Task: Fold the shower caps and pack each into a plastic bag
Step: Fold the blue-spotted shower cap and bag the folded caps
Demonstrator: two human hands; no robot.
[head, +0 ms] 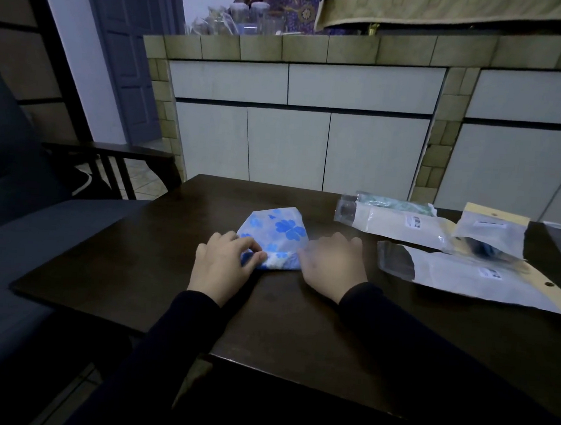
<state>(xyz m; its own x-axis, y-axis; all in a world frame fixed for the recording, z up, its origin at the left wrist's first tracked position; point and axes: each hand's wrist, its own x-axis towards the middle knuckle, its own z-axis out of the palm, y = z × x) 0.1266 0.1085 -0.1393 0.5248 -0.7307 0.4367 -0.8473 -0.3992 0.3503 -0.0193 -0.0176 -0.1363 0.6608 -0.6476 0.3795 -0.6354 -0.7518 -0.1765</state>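
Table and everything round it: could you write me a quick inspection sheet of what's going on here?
Surface: dark wooden table.
Job's things: blue-flowered cap, partly folded, flat on the table; plastic bags to its right, some already filled.
Clutter: nothing seen.
Hands: left hand pinches the cap's near left corner; right hand rests at its right edge, fingers relaxed.
Cables: nothing seen.
Surroundings: tiled counter with white cupboard doors behind; jars on top; dark sofa on the left.
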